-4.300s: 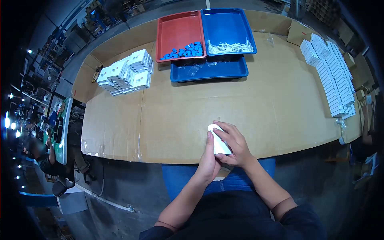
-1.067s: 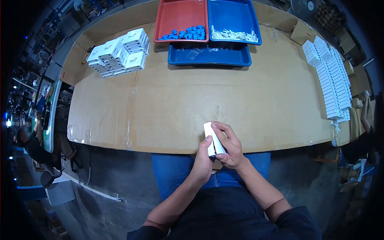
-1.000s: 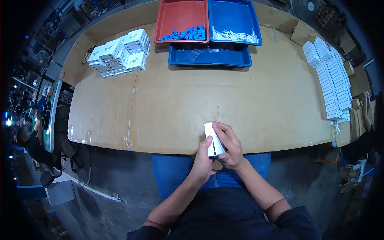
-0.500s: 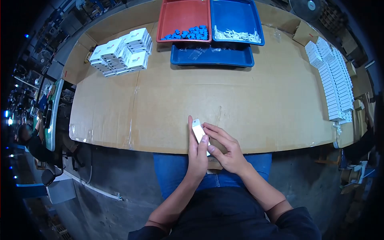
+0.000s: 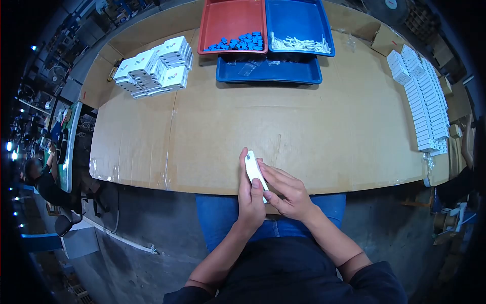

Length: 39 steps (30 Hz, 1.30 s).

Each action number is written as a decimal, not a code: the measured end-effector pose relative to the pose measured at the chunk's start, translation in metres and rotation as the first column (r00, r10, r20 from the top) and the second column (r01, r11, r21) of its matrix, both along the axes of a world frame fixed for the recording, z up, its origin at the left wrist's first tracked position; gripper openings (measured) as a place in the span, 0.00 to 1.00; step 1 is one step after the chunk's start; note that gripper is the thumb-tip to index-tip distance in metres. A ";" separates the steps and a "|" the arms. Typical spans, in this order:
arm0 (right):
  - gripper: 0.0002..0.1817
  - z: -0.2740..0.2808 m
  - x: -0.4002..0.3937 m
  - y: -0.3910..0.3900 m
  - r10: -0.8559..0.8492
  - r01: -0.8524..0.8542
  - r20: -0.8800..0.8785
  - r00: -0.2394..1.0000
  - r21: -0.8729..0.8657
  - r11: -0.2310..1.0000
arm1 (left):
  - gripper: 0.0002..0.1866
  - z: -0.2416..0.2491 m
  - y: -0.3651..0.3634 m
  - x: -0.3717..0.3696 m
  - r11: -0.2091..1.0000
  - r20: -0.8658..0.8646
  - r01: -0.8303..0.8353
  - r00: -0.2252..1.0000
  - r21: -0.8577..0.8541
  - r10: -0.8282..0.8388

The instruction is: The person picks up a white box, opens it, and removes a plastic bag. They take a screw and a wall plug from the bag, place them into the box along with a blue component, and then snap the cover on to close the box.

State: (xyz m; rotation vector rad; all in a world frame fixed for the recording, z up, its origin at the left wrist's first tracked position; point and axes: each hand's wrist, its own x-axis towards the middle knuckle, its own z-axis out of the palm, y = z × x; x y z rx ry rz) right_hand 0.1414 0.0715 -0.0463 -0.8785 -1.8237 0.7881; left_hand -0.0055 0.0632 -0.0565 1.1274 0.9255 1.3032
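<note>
Between my two hands, at the near edge of the cardboard-covered table, is a slim white box [image 5: 254,168] with a small dark mark on its far end. My left hand [image 5: 248,200] wraps its left side, thumb across the near part. Against the right side press the fingers and thumb of my right hand [image 5: 289,196]. The box is tilted, its far end pointing forward and slightly left. Its lower part is hidden by my hands.
Stacked white boxes [image 5: 152,66] stand at the back left, with long rows of white boxes [image 5: 425,109] at the right. A red tray [image 5: 233,20] holds blue pieces. One blue tray [image 5: 296,20] holds white pieces; a lower blue tray [image 5: 293,75] sits in front. A person [image 5: 43,175] is at the far left.
The white box has turned a little in my hands, showing its upper face differently. My left thumb and right fingers have shifted slightly along it.
</note>
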 end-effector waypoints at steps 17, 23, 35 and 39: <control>0.21 0.019 -0.002 -0.001 -0.097 0.011 -0.225 0.969 -0.354 0.935 | 0.46 0.008 0.004 -0.004 0.996 -0.088 -0.062 0.994 0.057 0.067; 0.29 0.029 0.002 -0.003 -0.160 -0.330 -0.509 0.846 -0.735 0.592 | 0.52 0.003 0.001 -0.002 0.996 -0.175 0.003 0.984 0.087 0.012; 0.39 0.025 -0.023 -0.017 -0.146 -0.293 -0.519 0.842 -0.668 0.684 | 0.47 -0.005 0.009 0.002 0.890 -0.232 -0.181 0.926 0.418 0.297; 0.38 0.026 -0.026 -0.020 -0.159 -0.295 -0.542 0.825 -0.654 0.696 | 0.44 -0.004 0.009 0.004 0.879 -0.218 -0.232 0.913 0.417 0.345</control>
